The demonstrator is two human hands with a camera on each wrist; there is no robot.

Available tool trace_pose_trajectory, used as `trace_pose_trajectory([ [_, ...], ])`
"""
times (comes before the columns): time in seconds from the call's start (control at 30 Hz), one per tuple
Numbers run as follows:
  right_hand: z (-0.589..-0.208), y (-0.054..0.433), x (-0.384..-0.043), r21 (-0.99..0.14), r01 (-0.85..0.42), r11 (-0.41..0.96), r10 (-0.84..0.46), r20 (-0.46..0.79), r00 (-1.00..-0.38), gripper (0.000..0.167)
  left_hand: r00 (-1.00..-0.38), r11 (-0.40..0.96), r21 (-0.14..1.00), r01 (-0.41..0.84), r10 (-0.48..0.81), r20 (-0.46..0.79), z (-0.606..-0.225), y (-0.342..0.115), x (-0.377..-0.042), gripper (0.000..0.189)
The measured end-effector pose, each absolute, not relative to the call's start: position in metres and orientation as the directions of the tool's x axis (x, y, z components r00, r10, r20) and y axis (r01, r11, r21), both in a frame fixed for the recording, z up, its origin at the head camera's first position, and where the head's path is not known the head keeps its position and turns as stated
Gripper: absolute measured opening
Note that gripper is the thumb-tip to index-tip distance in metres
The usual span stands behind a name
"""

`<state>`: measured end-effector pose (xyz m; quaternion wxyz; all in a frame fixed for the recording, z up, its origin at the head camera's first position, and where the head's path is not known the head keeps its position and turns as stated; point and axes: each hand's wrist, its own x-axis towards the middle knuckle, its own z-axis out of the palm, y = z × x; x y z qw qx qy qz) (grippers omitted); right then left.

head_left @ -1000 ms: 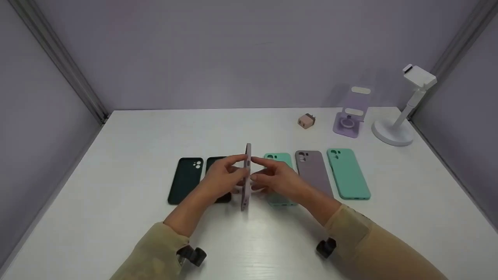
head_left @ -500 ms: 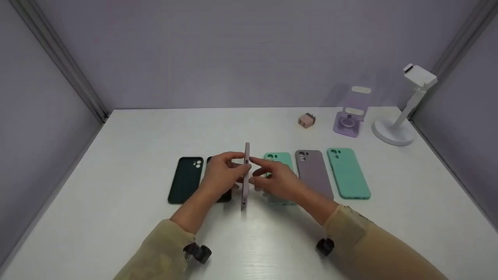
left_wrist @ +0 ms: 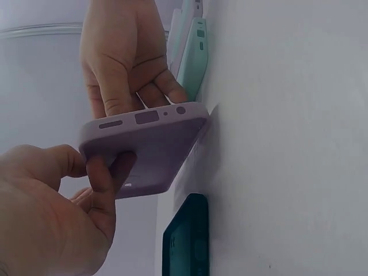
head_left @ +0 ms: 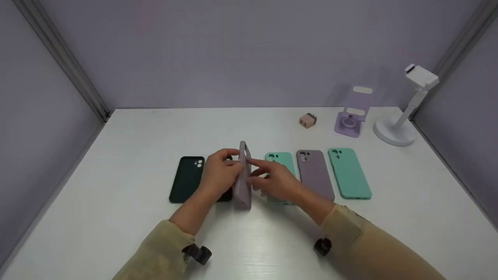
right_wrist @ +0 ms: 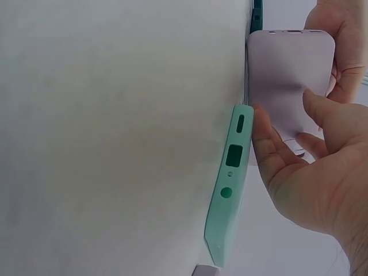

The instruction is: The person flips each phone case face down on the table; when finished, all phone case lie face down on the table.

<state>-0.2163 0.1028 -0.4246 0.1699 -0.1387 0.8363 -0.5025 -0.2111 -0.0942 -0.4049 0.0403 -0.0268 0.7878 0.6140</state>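
Observation:
A mauve phone case (head_left: pixel 243 196) stands on its long edge between my hands, tilted, with its hollow side facing left. My left hand (head_left: pixel 220 171) pinches its upper edge; in the left wrist view fingers (left_wrist: pixel 103 184) reach inside the shell. With its fingertips, my right hand (head_left: pixel 280 181) touches the case's outer back, fingers spread and bent. Whether the case's lower edge rests on the table cannot be told. Behind my left hand a dark phone case (head_left: pixel 227 196) is mostly hidden. A mint-green case (right_wrist: pixel 227 184) lies beneath my right hand, partly covered.
Another dark case (head_left: pixel 186 181) lies at left. To the right lie a second mauve case (head_left: pixel 316 175) and a second mint-green case (head_left: pixel 350 175). Farther back are a pink charger plug (head_left: pixel 307 121), a purple phone stand (head_left: pixel 347 126) and a white stand (head_left: pixel 395 132).
The mauve case has turned from edge-on to tilted, so its back now shows more, and it has shifted slightly left. Both hands stay at it, nearly in place.

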Motion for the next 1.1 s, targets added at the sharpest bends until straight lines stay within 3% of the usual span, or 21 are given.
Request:
trace_pose_trajectory([
  [0.27, -0.423, 0.104, -0.217, -0.888, -0.016, 0.460, -0.342, -0.160, -0.926, 0.065, -0.991, 0.082, 0.988, -0.129, -0.047, -0.126, -0.403, -0.099, -0.206, 0.046],
  [0.4, -0.421, 0.105, -0.218, -0.895, -0.009, 0.446, -0.310, -0.145, -0.939, 0.066, -0.988, 0.069, 0.987, -0.146, -0.061, -0.142, -0.406, -0.100, -0.205, 0.046],
  [0.73, -0.421, 0.109, -0.220, -0.881, 0.008, 0.473, -0.259, -0.148, -0.954, 0.073, -0.990, 0.172, 0.975, -0.138, -0.057, -0.130, -0.416, -0.102, -0.207, 0.047],
  [1.1, -0.420, 0.111, -0.221, -0.828, -0.054, 0.558, -0.250, -0.106, -0.963, 0.072, -0.993, 0.346, 0.931, -0.119, -0.030, -0.116, -0.426, -0.106, -0.211, 0.046],
])
